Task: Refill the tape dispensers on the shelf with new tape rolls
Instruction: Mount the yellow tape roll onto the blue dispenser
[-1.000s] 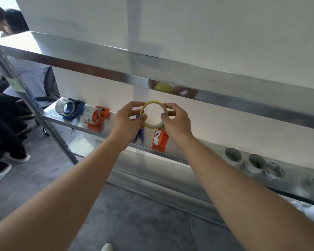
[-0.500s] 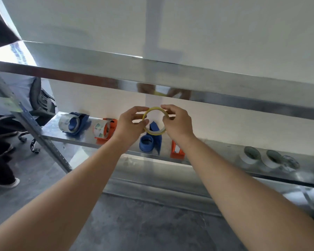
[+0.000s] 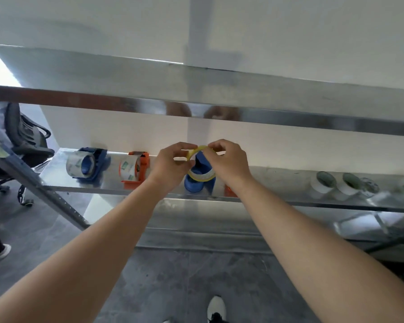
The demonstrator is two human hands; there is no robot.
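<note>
So far two dispensers (image 3: 107, 167) on the shelf (image 3: 56, 183) look loaded; both hands, left hand (image 3: 170, 166) and right hand (image 3: 228, 162), pinch a thin yellow tape roll (image 3: 200, 149) just above the empty blue dispenser (image 3: 196, 183), not yet seated

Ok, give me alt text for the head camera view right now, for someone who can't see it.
Both hands, left hand and right hand, hold a thin yellow tape roll over an empty blue dispenser on a metal shelf. Left of it sit two loaded dispensers, blue and orange; spare rolls stand at right.
</note>
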